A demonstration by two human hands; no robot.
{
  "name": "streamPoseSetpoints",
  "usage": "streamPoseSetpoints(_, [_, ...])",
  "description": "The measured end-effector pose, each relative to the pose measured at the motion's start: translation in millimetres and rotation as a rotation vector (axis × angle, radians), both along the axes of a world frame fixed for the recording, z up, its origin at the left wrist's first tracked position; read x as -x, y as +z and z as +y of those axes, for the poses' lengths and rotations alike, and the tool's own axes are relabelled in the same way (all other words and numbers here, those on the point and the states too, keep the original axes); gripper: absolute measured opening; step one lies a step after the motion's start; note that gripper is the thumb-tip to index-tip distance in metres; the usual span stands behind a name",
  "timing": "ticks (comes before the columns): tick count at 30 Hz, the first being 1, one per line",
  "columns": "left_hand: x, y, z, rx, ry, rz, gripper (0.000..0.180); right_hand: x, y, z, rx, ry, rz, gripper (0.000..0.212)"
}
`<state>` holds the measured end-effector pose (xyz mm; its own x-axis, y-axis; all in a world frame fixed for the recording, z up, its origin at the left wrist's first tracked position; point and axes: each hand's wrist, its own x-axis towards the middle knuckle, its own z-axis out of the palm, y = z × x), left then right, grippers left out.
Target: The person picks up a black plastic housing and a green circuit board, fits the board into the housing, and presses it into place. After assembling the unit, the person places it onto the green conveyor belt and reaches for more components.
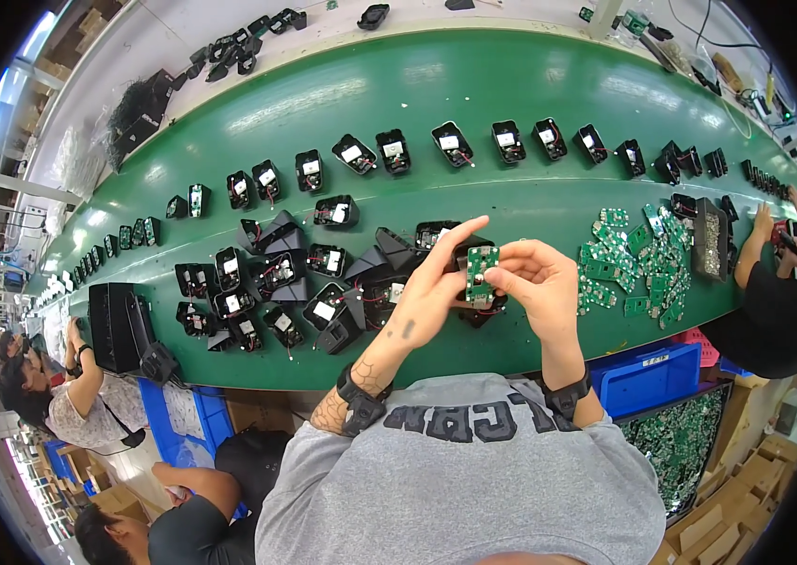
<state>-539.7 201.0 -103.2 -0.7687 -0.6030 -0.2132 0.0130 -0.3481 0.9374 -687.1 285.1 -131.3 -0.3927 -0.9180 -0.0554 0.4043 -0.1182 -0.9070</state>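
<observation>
- At the frame's centre, a rectangular green circuit board sits in the right hand, pinched between thumb and fingers.
- The left hand is beside it; its grip is hidden, so I cannot tell what it clamps.
- A dark housing below is mostly covered.
- The smooth green bench shines.
- Right of centre, flat boards overlap.

Green workbench; black housings in row and cluster; circuit boards heaped right, beside dark bin.
</observation>
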Motion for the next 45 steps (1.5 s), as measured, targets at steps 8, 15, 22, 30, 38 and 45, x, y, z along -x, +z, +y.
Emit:
streamPoseSetpoints(8, [1, -8, 15, 0.058, -0.016, 0.102, 0.069, 7, 14, 2, -0.127, 0.004, 0.384, 0.026])
streamPoseSetpoints(15, [10, -9, 22, 0.139, -0.108, 0.127, 0.070, 14, -15, -5, 0.161, 0.191, 0.129, 0.048])
streamPoseSetpoints(22, [5, -12, 20, -0.001, -0.108, 0.184, 0.073, 14, -7, 1, 0.066, 0.269, 0.076, 0.049])
streamPoseSetpoints(30, [2, -1, 14, 0.102, -0.202, 0.110, 0.076, 21, -3, 5, 0.122, 0.241, 0.364, 0.052])
streamPoseSetpoints(38, [10, 7, 21, 0.089, -0.099, 0.029, 0.072, 19, -6, 1, 0.162, 0.171, 0.004, 0.049])
streamPoseSetpoints(45, [13, 11, 22, 0.052, -0.094, 0.018, 0.065, 17, -7, 4, 0.053, 0.132, 0.040, 0.046])
